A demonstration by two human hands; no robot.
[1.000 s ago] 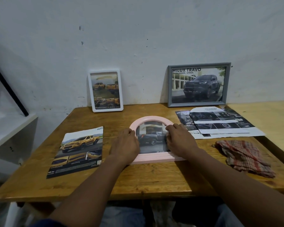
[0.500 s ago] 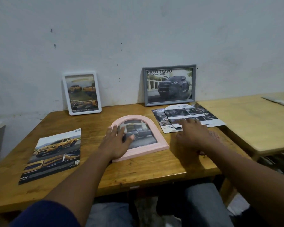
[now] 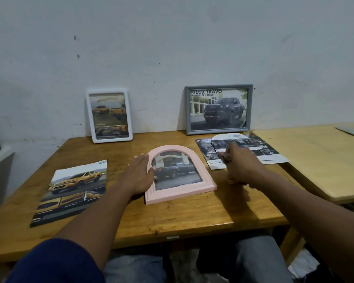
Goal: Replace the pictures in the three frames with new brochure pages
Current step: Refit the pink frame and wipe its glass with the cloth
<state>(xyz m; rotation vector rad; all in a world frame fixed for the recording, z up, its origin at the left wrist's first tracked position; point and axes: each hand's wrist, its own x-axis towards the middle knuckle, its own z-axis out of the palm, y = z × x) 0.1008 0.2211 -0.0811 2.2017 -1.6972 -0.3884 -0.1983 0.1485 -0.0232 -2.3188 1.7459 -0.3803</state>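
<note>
Both hands flat — left hand on arched pink frame, wooden table.

Plain home room: scuffed white wall, worn wooden table against it.

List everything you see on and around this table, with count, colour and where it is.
pink frame: 1, pink arched, flat at table centre
white frame: 1, white, leaning on wall, back left
grey frame: 1, grey, leaning on wall, back right
yellow brochure: 1, yellow trucks, flat, front left
dark pages: a few overlapping, dark and white, right of pink frame
table: 1, brown wood
side table: 1, pale wood, right
left hand: open, on pink frame's left edge
right hand: open, over dark pages
</note>
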